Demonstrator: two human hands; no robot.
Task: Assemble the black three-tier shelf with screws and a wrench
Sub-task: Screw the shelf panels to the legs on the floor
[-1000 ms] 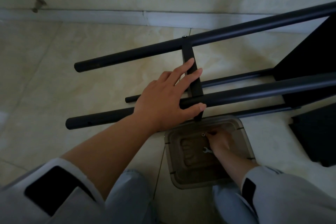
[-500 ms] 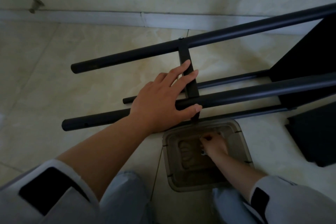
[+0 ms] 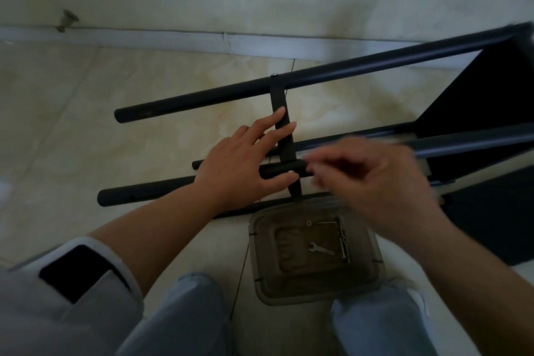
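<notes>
On the tiled floor [image 3: 86, 130], seen from the head camera, the black shelf frame [image 3: 361, 65] lay on its side, its long tubes running from lower left to upper right. The left hand [image 3: 245, 165] rested flat on the frame with straight, spread fingers: the fingertips touched the flat cross bar [image 3: 279, 104] and the thumb lay along the nearer tube [image 3: 144, 192]. Just to the right of this hand, the right hand [image 3: 372, 179] was above the same tube, strongly blurred; its fingers were curled toward the thumb near the tube, but I could not tell if they pinched anything. Below the right hand, close to the knees, a translucent plastic tray [image 3: 372, 283] stood on the floor. Inside it lay a small wrench [image 3: 321, 249], and beside it, near the tray's right and far walls, some screws [image 3: 344, 243]. Beyond the right hand, a black shelf panel [image 3: 476, 101] was attached to the frame. A grey sleeve [image 3: 72, 298] covered the left forearm.
</notes>
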